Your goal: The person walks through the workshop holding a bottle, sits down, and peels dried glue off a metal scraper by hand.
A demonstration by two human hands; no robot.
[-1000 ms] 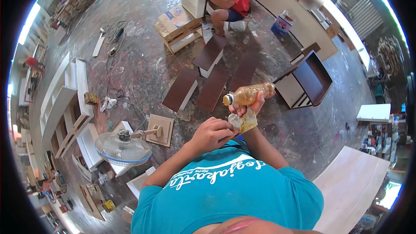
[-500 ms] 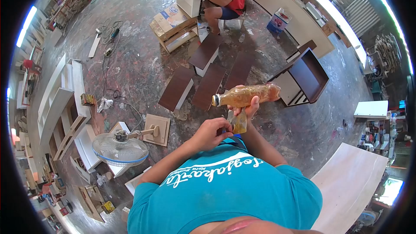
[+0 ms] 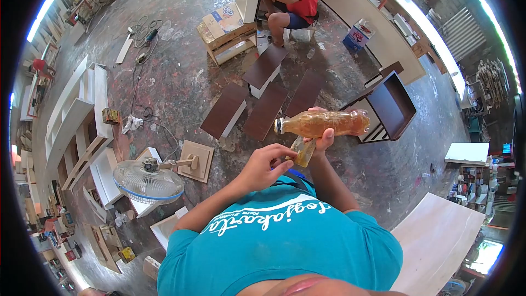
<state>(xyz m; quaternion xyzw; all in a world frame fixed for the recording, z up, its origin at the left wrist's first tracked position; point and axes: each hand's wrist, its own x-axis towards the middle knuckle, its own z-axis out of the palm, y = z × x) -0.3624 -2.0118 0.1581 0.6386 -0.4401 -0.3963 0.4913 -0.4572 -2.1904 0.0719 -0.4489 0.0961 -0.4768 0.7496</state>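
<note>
Near the middle of the frame, slightly right of centre, a clear bottle (image 3: 326, 123) lies sideways in the air, its long axis running almost level across the view, with the narrow neck and mouth pointing left and the rounded base to the right, a touch higher than the mouth. Amber-brown contents show through its wall. The right hand (image 3: 323, 141) grips it from below, thumb against the lower side and fingertips showing at the upper edge. Just under the bottle, a small yellowish, stained piece (image 3: 303, 152) slants down towards the lower left, between the two hands. The left hand (image 3: 264, 165) has its fingers bent, with fingertips at the piece's left edge; whether they pinch it cannot be told. Both forearms rise from the bottom of the frame and converge at the bottle. Beyond it, left of and above the neck, dark brown panels (image 3: 266, 111) lie on the floor (image 3: 186, 90). An open-fronted dark cabinet (image 3: 392, 104) stands right of the base. Higher up are a cardboard box (image 3: 223, 20) on a wooden crate (image 3: 234, 50) and a blue-and-white container (image 3: 359, 35), the contents of both unseen.
</note>
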